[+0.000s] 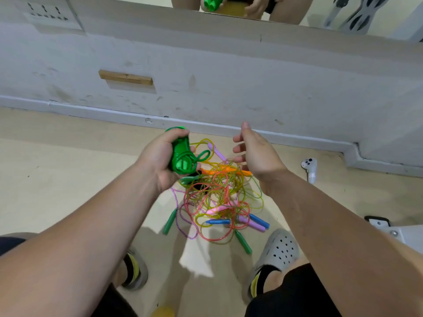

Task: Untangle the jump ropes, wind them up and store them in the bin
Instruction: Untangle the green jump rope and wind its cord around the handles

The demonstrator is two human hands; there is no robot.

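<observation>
My left hand (160, 159) grips a wound-up green jump rope (183, 156), its two handles bundled in the coils, held above the floor. My right hand (254, 152) hovers beside it with fingers spread, holding nothing. Below both hands a tangled pile of jump ropes (219, 197) lies on the floor: yellow, red, green and purple cords with orange (225, 171), pink, blue (217, 221), lilac and green handles (169, 221) mixed in. No bin shows in this view.
A white wall with a baseboard (206, 124) runs just behind the pile. A white game controller (310, 169) lies on the floor to the right. My feet in grey clogs (278, 252) stand near the pile. A mirror above reflects the hands.
</observation>
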